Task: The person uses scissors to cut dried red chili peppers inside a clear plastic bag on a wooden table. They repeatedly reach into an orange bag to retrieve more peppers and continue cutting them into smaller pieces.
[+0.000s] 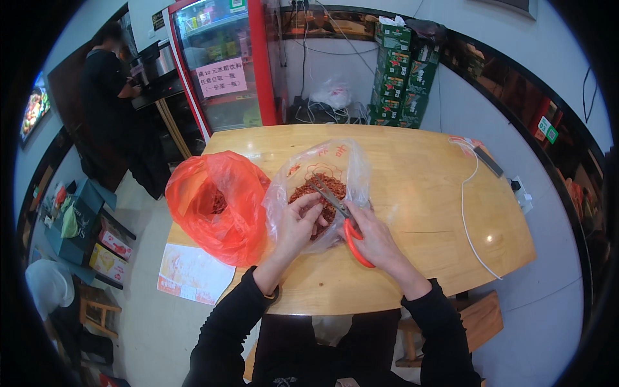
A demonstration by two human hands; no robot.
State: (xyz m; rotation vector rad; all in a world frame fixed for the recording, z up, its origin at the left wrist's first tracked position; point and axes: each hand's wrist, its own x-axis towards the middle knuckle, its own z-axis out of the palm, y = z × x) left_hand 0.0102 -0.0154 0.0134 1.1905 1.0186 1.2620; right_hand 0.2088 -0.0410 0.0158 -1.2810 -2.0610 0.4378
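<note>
My right hand [370, 230] grips a pair of scissors with red handles [355, 242]. Their metal blades, slightly apart, point up and left over a clear plastic bag [355, 169]. Inside that bag lies a heap of dark red, cut pieces that look like dried chili [333, 184]. My left hand [302, 220] is over the heap beside the blades, its thumb and fingers pinched together; whatever sits between the fingertips is too small to tell. To the left stands a red plastic bag [237, 217], its mouth open, with more dark red chili [218, 202] inside.
Both bags rest on a wooden table [416, 271]. A printed sheet [193, 271] overhangs its left edge. On the right lie a white cable [463, 208] and a dark power strip [488, 162]. Beyond are a red-framed drinks fridge [263, 63], stacked green cartons [391, 77] and a standing person [109, 87].
</note>
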